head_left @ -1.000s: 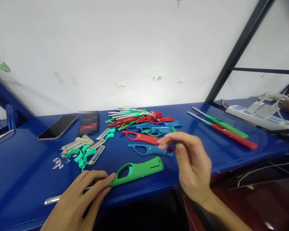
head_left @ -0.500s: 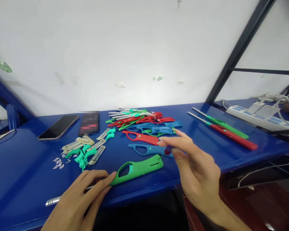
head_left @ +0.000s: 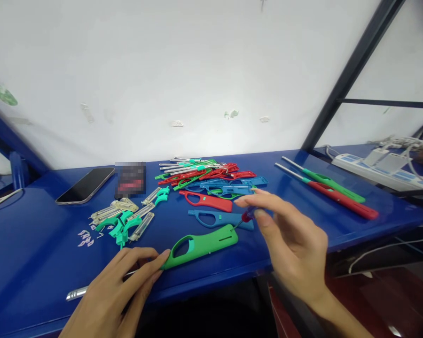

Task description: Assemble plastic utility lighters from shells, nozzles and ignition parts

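A green long-necked lighter (head_left: 204, 245) lies near the front edge of the blue table. My left hand (head_left: 118, 288) is closed on its neck, beside the trigger loop; the metal tip shows past my hand. In my right hand (head_left: 292, 244) is a small screwdriver (head_left: 247, 215) with a dark red handle, gripped between thumb and fingers. Its thin shaft points down at the end of the green handle; whether it touches a screw is too small to tell. Just behind lie a blue handle half (head_left: 218, 218) and a red handle half (head_left: 207, 201).
A pile of lighter parts (head_left: 211, 176) lies at the back. Clear fuel tanks (head_left: 143, 227) and teal triggers (head_left: 121, 230) are scattered on the left, near a phone (head_left: 86, 186). Two lighters, one red (head_left: 341, 199), lie at the right, before a power strip (head_left: 370, 169).
My right hand has shifted slightly right and down, and more of the screwdriver handle shows. The left hand and the green lighter are nearly still.
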{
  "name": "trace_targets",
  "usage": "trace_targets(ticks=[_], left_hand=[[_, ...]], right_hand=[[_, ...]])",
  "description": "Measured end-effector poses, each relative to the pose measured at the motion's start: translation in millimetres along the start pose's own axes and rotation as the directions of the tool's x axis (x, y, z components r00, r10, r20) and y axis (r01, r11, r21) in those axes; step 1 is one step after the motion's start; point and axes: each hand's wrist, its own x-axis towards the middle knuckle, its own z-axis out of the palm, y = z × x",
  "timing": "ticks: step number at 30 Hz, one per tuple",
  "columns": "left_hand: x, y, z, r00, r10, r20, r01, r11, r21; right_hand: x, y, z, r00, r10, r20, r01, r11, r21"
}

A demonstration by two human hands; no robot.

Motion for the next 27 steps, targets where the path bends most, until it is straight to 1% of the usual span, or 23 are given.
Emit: trace_targets(ticks=[5, 8, 13, 16, 19, 21, 25, 27], left_hand=[[5, 2, -1.5, 0.999, 0.026, -0.044, -0.026, 1.000, 0.002], [10, 4, -3.5, 0.998, 0.039, -0.040, -0.038, 0.999, 0.016], [11, 5, -4.2, 0.997, 0.067, -0.043, -0.066, 0.997, 0.032], [9, 4, -3.7, 0.997, 0.067, -0.044, -0.065, 0.997, 0.039], [9, 5, -3.9, 0.997, 0.062, -0.047, -0.061, 0.998, 0.035], [10, 6, -4.3, 0.997, 0.054, -0.050, -0.053, 0.998, 0.029], [12, 8, -5.2, 0.997, 0.051, -0.059, -0.050, 0.999, 0.017], [12, 8, -5.6, 0.997, 0.050, -0.066, -0.049, 0.999, 0.016]], right_hand=[[22, -4, 7, 0.999, -0.012, 0.040, 0.010, 0.999, 0.042], [34, -4, 9, 0.993, -0.003, 0.118, -0.002, 0.999, 0.042], [35, -2, 6, 0.982, 0.031, 0.187, -0.034, 0.999, 0.013], [33, -2, 5, 0.987, 0.025, 0.159, -0.029, 0.999, 0.025], [32, -3, 4, 0.998, 0.031, 0.054, -0.034, 0.999, 0.043], [32, -1, 4, 0.999, 0.032, 0.010, -0.033, 0.999, 0.039], [30, 7, 6, 0.998, 0.065, 0.000, -0.065, 0.998, 0.026], [29, 12, 9, 0.996, 0.086, 0.012, -0.086, 0.994, 0.067]])
